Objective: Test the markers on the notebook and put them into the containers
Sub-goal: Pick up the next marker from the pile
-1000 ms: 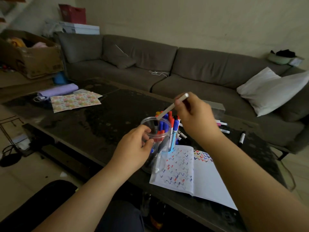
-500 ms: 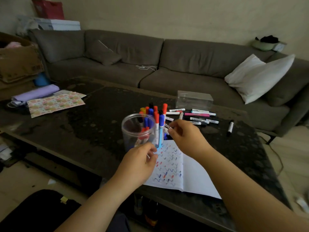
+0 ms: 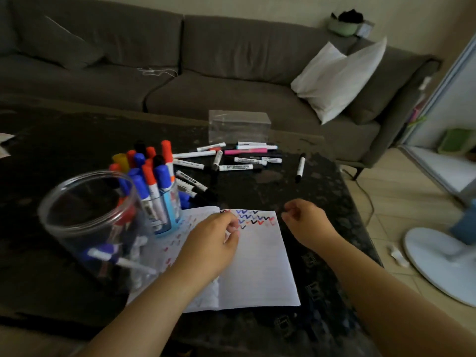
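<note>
Head camera is looking down on a dark coffee table (image 3: pixel 77 140) in front of a grey sofa (image 3: pixel 231 73). An open notebook (image 3: pixel 257 266) is lying near the bottom centre, with coloured zigzag test marks along the top of its right page. Both hands are hovering over it, empty. The left hand (image 3: pixel 213 240) is resting over the spine, fingers loosely curled, holding nothing. The right hand (image 3: pixel 306 222) is hanging at the page's right edge, fingers loosely curled too. Untested loose markers (image 3: pixel 239 158) are lying scattered at twelve o'clock from the hands, most with long axes running left to right. The right hand looks nearer to them, so it is likely reaching next. A clear round jar (image 3: pixel 92 222) at nine o'clock is holding a few markers, and a smaller cup (image 3: pixel 164 202) just behind it is standing packed with upright ones.
</note>
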